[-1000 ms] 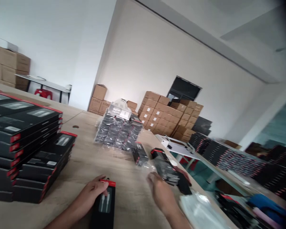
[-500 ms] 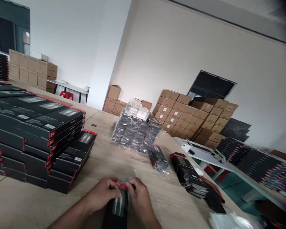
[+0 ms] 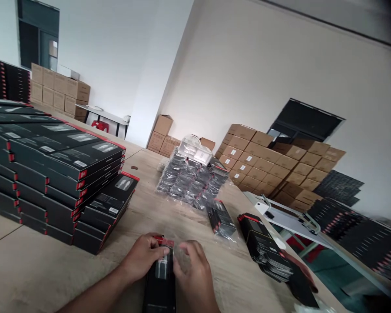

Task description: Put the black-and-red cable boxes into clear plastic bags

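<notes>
A slim black box (image 3: 161,284) with a picture window on its face lies on the table before me, pointing away from me. At its far end a red flap (image 3: 165,241) stands out. My left hand (image 3: 141,256) is closed on the left side of that end, thumb on the face. Along the right edge sits my right hand (image 3: 195,271), thumb close to the box and fingers curved, with a gap between thumb and forefinger. A greyish, blurred patch shows in this gap; I cannot tell whether it is clear film.
Stacked black boxes (image 3: 58,174) fill the table's left. Plastic-wrapped bundles (image 3: 192,180) carry a white basket (image 3: 195,150). Rightward lie a wrapped pack (image 3: 221,219) and a banded stack of flat black cartons (image 3: 263,248). Brown cartons (image 3: 263,156) line the wall.
My right hand's fingers have come off the red flap and spread apart to the right. My left hand stays on the box. The whole view has shifted slightly.
</notes>
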Tool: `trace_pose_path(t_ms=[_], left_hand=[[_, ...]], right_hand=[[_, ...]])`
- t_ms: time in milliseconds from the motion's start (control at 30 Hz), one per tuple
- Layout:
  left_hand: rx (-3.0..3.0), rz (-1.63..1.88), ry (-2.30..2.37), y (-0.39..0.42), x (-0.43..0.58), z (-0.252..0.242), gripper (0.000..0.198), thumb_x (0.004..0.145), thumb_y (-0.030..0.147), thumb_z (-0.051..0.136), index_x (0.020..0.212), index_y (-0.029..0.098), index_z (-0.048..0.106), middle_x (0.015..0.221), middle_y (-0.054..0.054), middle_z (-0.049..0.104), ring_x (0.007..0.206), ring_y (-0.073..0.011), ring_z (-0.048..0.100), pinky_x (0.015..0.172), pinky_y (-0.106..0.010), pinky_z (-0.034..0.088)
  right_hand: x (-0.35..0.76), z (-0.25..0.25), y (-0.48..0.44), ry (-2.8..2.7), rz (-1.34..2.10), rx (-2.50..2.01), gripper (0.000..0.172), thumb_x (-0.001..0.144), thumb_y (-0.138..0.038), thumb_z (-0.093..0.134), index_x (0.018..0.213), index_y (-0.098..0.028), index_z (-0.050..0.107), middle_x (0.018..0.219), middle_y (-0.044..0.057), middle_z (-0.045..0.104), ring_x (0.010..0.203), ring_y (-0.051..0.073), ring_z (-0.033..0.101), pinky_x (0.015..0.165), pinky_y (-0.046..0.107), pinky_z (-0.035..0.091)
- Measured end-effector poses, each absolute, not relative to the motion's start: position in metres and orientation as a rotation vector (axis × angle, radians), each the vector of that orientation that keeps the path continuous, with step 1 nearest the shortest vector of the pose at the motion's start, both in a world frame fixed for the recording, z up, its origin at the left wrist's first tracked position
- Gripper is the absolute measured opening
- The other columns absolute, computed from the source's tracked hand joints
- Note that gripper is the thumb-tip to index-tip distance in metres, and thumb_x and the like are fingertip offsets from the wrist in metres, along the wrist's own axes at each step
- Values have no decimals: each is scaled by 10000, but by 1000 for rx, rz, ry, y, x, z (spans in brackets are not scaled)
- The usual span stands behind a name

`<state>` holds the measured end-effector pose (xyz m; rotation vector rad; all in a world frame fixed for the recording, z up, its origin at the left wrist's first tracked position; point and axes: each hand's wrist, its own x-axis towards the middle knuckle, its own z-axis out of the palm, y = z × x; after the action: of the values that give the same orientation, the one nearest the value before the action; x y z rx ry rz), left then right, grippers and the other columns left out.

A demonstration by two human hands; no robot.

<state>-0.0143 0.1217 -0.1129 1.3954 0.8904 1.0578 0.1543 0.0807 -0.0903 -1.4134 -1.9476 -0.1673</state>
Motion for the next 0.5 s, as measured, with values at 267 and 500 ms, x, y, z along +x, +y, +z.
trace_pose_path(t_ms=[267, 500], left_hand=[[1395, 1037, 871, 119, -18, -107, 182, 655, 327, 701, 576, 170, 656, 1053, -91, 695, 1066, -284, 582, 906, -340, 416], [1414, 999, 736, 120, -20, -107, 148, 681, 289, 652, 639, 154, 695, 932, -55, 677, 952, -236, 590, 844, -306, 419]], right_hand=[[157, -91, 84, -1897, -194, -1427, 189, 879, -147, 460, 859, -227, 630, 814, 39, 658, 793, 201, 619, 716, 305, 483], [156, -93, 85, -1914, -119, -1416, 114, 832, -169, 553, 903, -227, 621, 870, 41, 647, 850, 209, 613, 756, 313, 492]])
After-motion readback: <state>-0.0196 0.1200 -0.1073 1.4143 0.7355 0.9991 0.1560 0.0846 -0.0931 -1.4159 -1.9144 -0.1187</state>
